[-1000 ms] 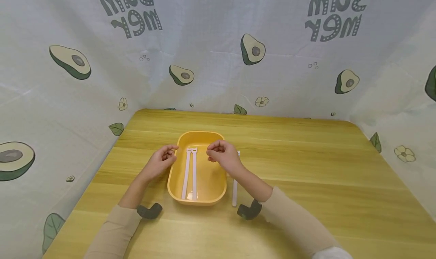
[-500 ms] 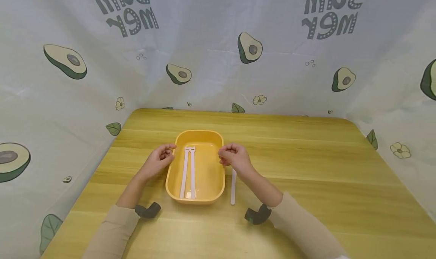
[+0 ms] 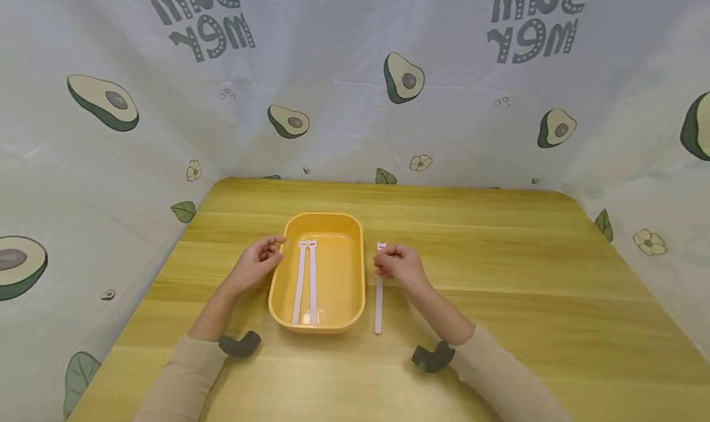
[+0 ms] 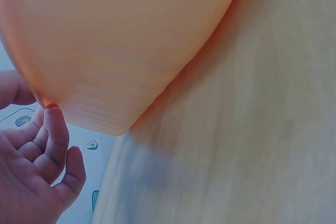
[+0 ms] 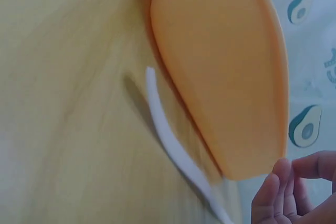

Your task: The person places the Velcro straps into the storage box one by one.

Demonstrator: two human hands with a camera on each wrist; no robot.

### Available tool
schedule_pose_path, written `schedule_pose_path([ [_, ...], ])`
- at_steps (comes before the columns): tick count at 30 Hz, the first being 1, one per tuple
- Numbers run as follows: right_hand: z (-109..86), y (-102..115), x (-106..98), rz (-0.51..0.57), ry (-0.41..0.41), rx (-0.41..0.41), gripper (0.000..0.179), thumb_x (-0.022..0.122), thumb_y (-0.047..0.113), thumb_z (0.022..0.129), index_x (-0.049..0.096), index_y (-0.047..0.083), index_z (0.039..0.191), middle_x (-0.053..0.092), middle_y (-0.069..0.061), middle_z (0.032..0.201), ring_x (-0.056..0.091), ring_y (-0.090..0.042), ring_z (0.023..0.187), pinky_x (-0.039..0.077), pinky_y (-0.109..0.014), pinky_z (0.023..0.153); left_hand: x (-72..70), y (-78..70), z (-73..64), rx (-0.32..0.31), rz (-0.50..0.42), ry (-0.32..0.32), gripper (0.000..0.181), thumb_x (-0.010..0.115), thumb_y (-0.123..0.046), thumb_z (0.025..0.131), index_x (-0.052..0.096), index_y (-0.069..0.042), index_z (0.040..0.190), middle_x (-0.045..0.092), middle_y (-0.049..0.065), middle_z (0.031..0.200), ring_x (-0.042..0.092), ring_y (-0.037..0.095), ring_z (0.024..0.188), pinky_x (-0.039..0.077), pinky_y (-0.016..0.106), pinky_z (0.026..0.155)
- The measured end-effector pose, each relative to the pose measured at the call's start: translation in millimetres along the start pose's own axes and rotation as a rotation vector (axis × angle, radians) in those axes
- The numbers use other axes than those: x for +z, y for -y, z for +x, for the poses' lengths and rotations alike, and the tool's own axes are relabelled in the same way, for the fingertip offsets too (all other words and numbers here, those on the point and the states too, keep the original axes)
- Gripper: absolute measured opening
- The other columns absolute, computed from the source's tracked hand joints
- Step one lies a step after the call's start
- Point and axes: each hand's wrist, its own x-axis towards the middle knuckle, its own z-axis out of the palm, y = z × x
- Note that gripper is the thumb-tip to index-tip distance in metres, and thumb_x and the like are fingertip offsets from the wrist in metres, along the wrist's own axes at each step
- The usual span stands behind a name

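In the head view a yellow plastic tray (image 3: 336,286) stands on the table, with two pale cable ties (image 3: 299,286) with slotted heads side by side in its left half. My left hand (image 3: 257,263) holds the tray's left rim; in the left wrist view its fingertips (image 4: 53,111) meet at that edge. A third pale cable tie (image 3: 379,308) lies on the table to the tray's right. My right hand (image 3: 403,267) hovers over its upper part, partly covering it just below its head. In the right wrist view the thumb and fingertips (image 5: 282,167) are close together with nothing between them.
The wooden table (image 3: 471,274) extends to the right of the tray. Behind it hangs a white curtain (image 3: 355,114) with avocado prints. A dark curved wrist mount (image 3: 240,344) sits at the left wrist, and another dark mount (image 3: 433,357) at the right.
My right hand has moved from above the tray's right side rightward to the cable tie on the table. The left hand has stayed at the left rim.
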Motion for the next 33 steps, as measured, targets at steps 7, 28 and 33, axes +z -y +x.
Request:
schedule_pose_path([
  [7, 2.8, -7, -8, -0.046, -0.013, 0.045, 0.014, 0.061, -0.005, 0.089, 0.058, -0.012, 0.100, 0.065, -0.010, 0.080, 0.062, -0.012, 0.063, 0.055, -0.025, 0.064, 0.1, 0.6, -0.8, -0.001, 0.004, -0.004, 0.037, 0.055, 0.000, 0.096, 0.046, 0.014, 0.129, 0.048, 0.012, 0.095, 0.046, 0.012, 0.078, 0.040, 0.018, 0.065],
  [28, 8.3, -17, -4, -0.578, -0.095, -0.052, 0.021, 0.076, 0.002, 0.073, 0.060, -0.001, 0.087, 0.061, -0.008, 0.077, 0.056, -0.019, 0.070, 0.045, -0.024, 0.059, 0.1, -1.0, 0.4, 0.014, 0.021, -0.005, 0.036, 0.055, 0.002, 0.096, 0.046, 0.015, 0.128, 0.048, 0.012, 0.095, 0.046, 0.012, 0.077, 0.041, 0.018, 0.064],
  [33, 7.3, -16, -1, -0.595, -0.091, -0.037, 0.023, 0.074, -0.002, 0.073, 0.059, -0.001, 0.090, 0.061, -0.008, 0.078, 0.057, -0.019, 0.069, 0.046, -0.024, 0.057, 0.6, -0.7, 0.4, 0.010, 0.019, -0.005, 0.036, 0.054, 0.001, 0.096, 0.046, 0.015, 0.128, 0.048, 0.013, 0.095, 0.046, 0.013, 0.078, 0.041, 0.018, 0.065],
])
